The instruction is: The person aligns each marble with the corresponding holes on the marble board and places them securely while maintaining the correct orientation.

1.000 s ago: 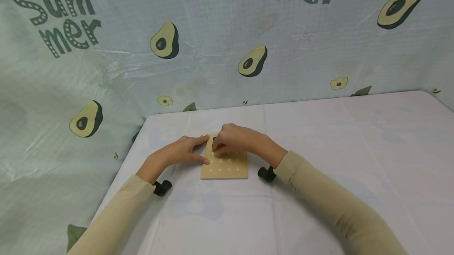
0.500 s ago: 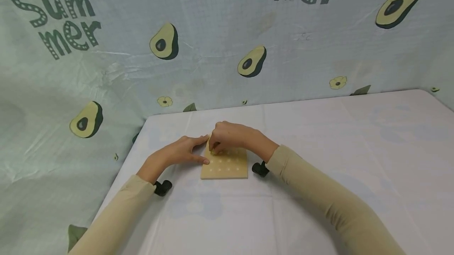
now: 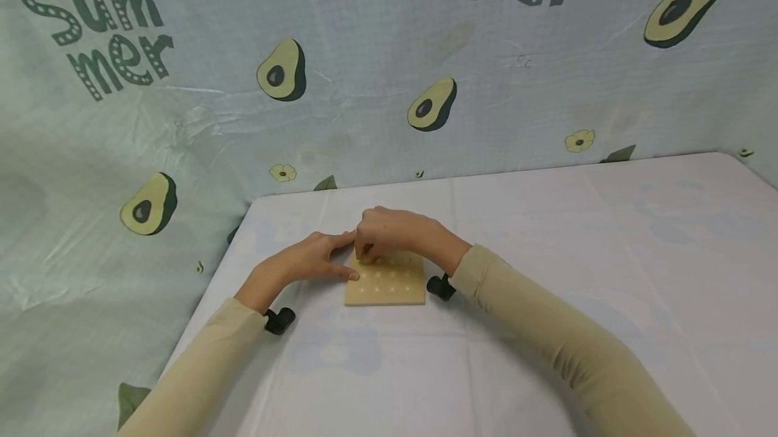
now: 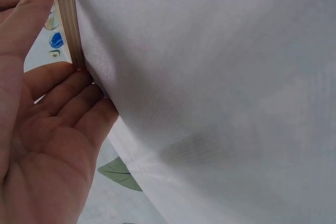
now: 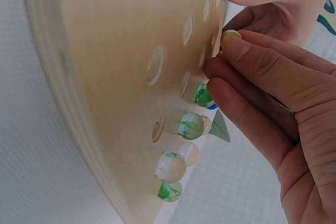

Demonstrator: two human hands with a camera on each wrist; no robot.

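A light wooden board (image 3: pixel 384 294) with rows of round hollows lies on the table. My left hand (image 3: pixel 304 263) rests at its left side, thumb and fingertips touching the edge; the left wrist view shows the fingers against the board's side (image 4: pixel 68 19). Over the board's far left part, my right hand (image 3: pixel 392 231) pinches a yellow-and-white glass marble (image 5: pixel 231 34) between thumb and index finger. Several marbles sit in hollows along the far part, among them a green-and-clear marble (image 5: pixel 191 126) and a blue marble (image 4: pixel 56 40). In the head view the right hand hides most of them.
A white cloth (image 3: pixel 547 275) covers the table beneath the board. Behind it hangs a pale curtain (image 3: pixel 365 25) printed with avocados and lettering. Black wrist cameras sit under both wrists, the right camera (image 3: pixel 441 287) beside the board's right edge.
My right hand has shifted left and slightly away over the board, toward its left edge. The left hand has stayed in place.
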